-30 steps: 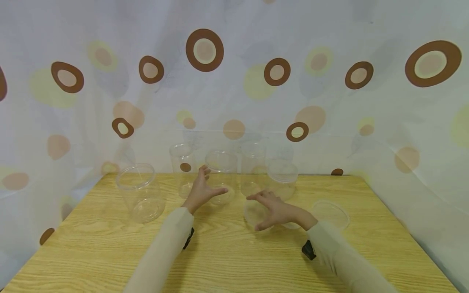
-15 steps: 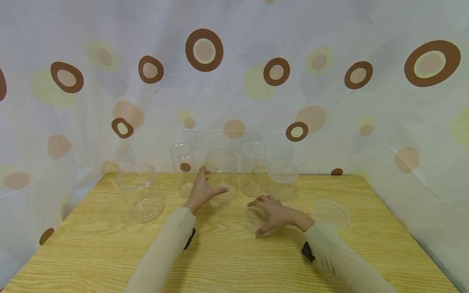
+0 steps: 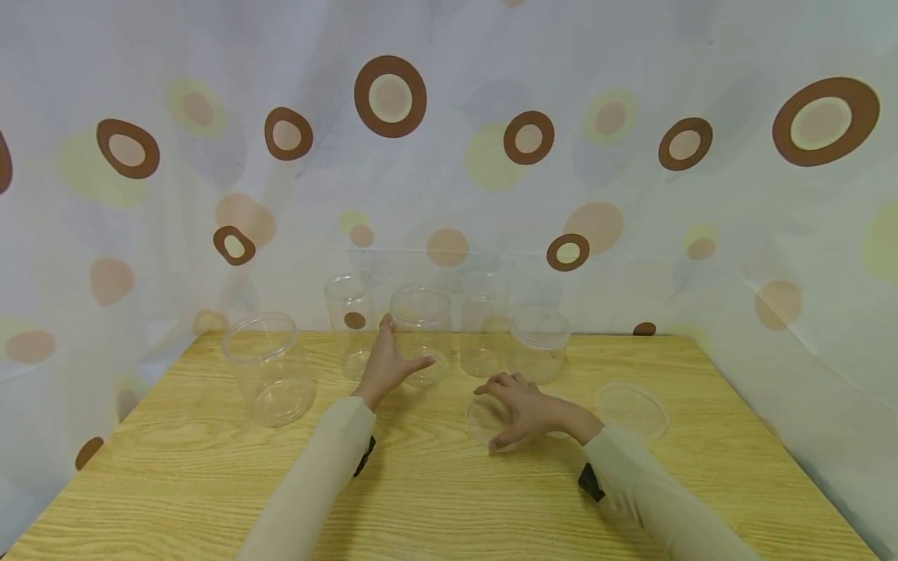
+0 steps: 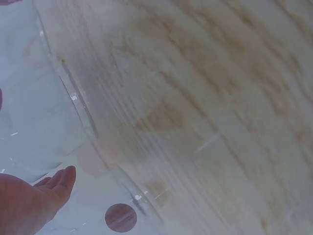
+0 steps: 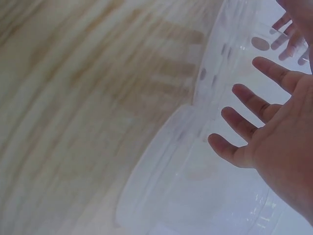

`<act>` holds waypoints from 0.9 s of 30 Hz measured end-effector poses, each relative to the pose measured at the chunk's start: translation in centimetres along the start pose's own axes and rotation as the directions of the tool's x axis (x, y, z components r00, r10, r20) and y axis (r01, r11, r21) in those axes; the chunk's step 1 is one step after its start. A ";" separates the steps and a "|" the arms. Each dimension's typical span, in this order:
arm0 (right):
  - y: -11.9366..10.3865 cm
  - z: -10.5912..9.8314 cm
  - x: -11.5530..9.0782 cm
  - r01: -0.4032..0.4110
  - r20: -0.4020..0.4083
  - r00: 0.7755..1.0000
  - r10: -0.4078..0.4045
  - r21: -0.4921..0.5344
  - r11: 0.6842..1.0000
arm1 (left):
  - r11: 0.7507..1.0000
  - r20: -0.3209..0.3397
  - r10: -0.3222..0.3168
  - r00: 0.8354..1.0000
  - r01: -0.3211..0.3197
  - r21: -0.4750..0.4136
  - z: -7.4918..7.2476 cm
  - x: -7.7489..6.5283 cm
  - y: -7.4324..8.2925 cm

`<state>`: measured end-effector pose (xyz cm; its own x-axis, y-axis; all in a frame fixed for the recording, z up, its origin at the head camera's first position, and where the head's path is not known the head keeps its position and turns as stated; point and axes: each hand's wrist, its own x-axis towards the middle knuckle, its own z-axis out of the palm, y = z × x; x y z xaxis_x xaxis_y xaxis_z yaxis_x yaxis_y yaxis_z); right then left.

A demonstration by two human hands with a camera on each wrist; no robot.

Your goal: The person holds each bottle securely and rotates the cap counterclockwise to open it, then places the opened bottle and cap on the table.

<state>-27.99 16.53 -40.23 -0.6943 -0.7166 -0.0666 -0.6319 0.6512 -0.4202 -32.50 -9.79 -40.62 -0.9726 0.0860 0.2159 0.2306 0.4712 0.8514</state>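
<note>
In the head view my left hand (image 3: 388,365) lies beside a clear plastic jar (image 3: 435,323), thumb in front of it and fingers at its left side. Whether they press on it I cannot tell. Only part of that hand (image 4: 29,203) shows in the left wrist view, its fingers nearly straight. My right hand (image 3: 529,409) hovers over or touches a clear round lid (image 3: 479,425), thumb and fingers spread apart. Another lid lies partly hidden behind this wrist. In the right wrist view the right hand (image 5: 288,132) has separated fingers and nothing between them.
A wide clear jar (image 3: 270,374) stands at the left of the wooden table (image 3: 435,491). Two tall jars (image 3: 344,335) (image 3: 484,327) and a short one (image 3: 540,351) stand along the back, before a patterned curtain. A third lid (image 3: 634,411) lies at the right.
The middle jar has shifted very slightly left and back. My right hand has dropped a little, then stayed nearly still over the lid. The left hand has barely moved.
</note>
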 end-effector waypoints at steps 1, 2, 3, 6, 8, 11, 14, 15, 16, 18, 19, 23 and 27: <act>-0.1 -0.1 0.0 0.002 -0.006 1.000 -0.002 -0.009 1.000 | 1.000 -0.001 0.001 1.000 -0.001 -0.002 0.0 0.0 0.0; -0.1 -0.2 -0.1 0.003 -0.013 1.000 -0.003 -0.016 1.000 | 1.000 0.000 -0.001 1.000 0.001 -0.002 0.0 0.0 0.1; -0.2 -0.3 -0.1 0.003 -0.019 1.000 -0.003 -0.016 1.000 | 1.000 0.001 -0.001 1.000 0.001 0.000 0.0 -0.1 0.2; -0.4 -0.8 -0.2 -0.001 -0.044 0.999 0.001 -0.004 1.000 | 1.000 0.003 -0.003 1.000 0.003 -0.005 -0.1 -0.2 0.4; -0.5 -1.1 -0.2 -0.004 -0.068 0.998 0.003 -0.004 1.000 | 1.000 -0.002 0.002 1.000 -0.002 -0.004 -0.2 -0.3 0.7; -0.6 -1.7 -0.2 0.002 -0.115 0.993 -0.003 -0.008 1.000 | 1.000 -0.026 0.023 0.999 -0.023 0.004 -0.4 -0.3 1.3; -0.6 -2.4 -0.2 0.010 -0.168 0.986 -0.011 -0.003 1.000 | 0.998 -0.043 0.047 0.998 -0.046 0.031 -0.7 -0.5 1.8; -0.7 -2.7 -0.3 0.017 -0.187 0.982 -0.017 -0.001 1.000 | 0.998 -0.044 0.050 0.998 -0.049 0.043 -0.8 -0.6 2.0; -0.8 -3.1 -0.3 0.023 -0.205 0.979 -0.022 0.003 1.000 | 0.997 -0.044 0.054 0.998 -0.051 0.056 -0.9 -0.6 2.2; -0.8 -3.7 -0.3 0.042 -0.251 0.967 -0.041 -0.002 0.999 | 0.994 -0.044 0.073 0.996 -0.069 0.087 -1.2 -0.7 2.6; -0.9 -4.1 -0.3 0.051 -0.273 0.961 -0.050 -0.004 0.999 | 0.991 -0.045 0.084 0.995 -0.079 0.104 -1.3 -0.8 2.8; -1.0 -5.3 -0.4 0.078 -0.359 0.931 -0.073 0.000 0.997 | 0.978 -0.057 0.127 0.990 -0.116 0.171 -1.8 -0.9 3.8; -1.0 -6.6 -0.5 0.084 -0.417 0.906 -0.074 0.007 0.996 | 0.955 -0.068 0.171 0.983 -0.149 0.257 -2.1 -0.9 4.8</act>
<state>-29.33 17.87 -33.85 -0.7260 -0.5931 0.3480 -0.6857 0.5865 -0.4310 -30.50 -9.40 -35.72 -0.9145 0.1058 0.3904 0.3575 0.6629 0.6579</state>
